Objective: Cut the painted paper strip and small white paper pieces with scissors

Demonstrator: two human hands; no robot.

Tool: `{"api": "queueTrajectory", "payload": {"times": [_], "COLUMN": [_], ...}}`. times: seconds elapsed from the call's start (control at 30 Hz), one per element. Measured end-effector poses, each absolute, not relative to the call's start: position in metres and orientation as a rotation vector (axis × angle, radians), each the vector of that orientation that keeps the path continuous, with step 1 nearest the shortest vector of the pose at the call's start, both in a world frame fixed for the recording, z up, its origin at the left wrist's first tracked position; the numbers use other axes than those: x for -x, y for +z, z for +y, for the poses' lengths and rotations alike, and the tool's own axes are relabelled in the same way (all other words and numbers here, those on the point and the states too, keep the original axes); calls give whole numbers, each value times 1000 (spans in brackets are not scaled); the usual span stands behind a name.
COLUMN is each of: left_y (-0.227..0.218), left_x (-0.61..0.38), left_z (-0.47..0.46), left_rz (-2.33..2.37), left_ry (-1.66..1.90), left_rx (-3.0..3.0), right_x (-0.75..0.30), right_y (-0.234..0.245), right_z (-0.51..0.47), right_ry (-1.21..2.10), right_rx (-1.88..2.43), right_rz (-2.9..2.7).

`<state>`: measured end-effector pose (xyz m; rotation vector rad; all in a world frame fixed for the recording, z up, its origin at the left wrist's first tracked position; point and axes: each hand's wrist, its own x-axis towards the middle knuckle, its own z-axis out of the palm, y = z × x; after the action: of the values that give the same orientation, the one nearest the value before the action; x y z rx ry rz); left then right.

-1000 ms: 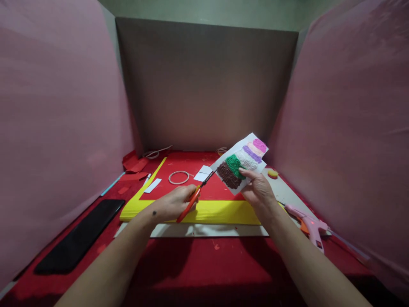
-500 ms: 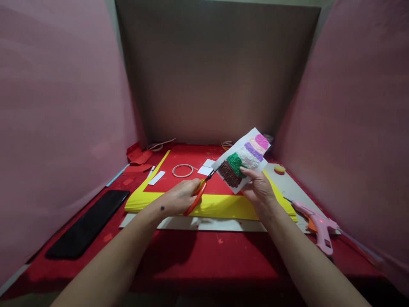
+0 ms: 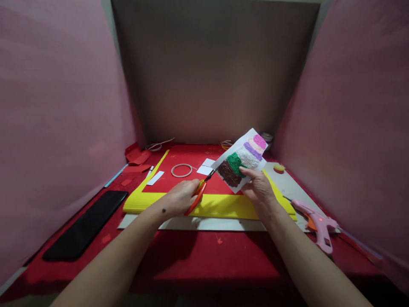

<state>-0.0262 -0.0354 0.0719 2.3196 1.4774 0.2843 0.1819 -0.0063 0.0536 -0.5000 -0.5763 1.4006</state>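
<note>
My left hand is closed around the handles of a pair of scissors, orange and yellow with dark blades. The blades point up and right, at the left corner of a white paper piece. That paper carries textured patches of brown, green, white, purple, peach and pink. My right hand grips it by its lower right edge, thumb on the green patch, holding it tilted above the mat. Whether the blades are cutting into the paper I cannot tell. Below lie a red sheet and a yellow corrugated sheet.
White paper pieces and a ring lie on the red sheet. A black phone is at left, near red scraps. At right are a pink glue gun and a small yellow round object. Pink walls flank the table.
The scissors and both hands hold nearly the same place. The paper has shifted very slightly left, and the whole view has drifted a little.
</note>
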Motion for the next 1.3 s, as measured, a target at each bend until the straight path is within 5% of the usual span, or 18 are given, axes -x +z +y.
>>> {"api": "queueTrajectory", "payload": {"times": [1.3], "left_y": [57], "left_x": [24], "left_z": [-35], "left_rz": [1500], "left_ry": [331], "left_rx": [-2486], "right_x": [-191], "right_y": [44], "right_z": [-8], "right_ry": [1455], "right_rx": [474], "right_rz": [-675]}}
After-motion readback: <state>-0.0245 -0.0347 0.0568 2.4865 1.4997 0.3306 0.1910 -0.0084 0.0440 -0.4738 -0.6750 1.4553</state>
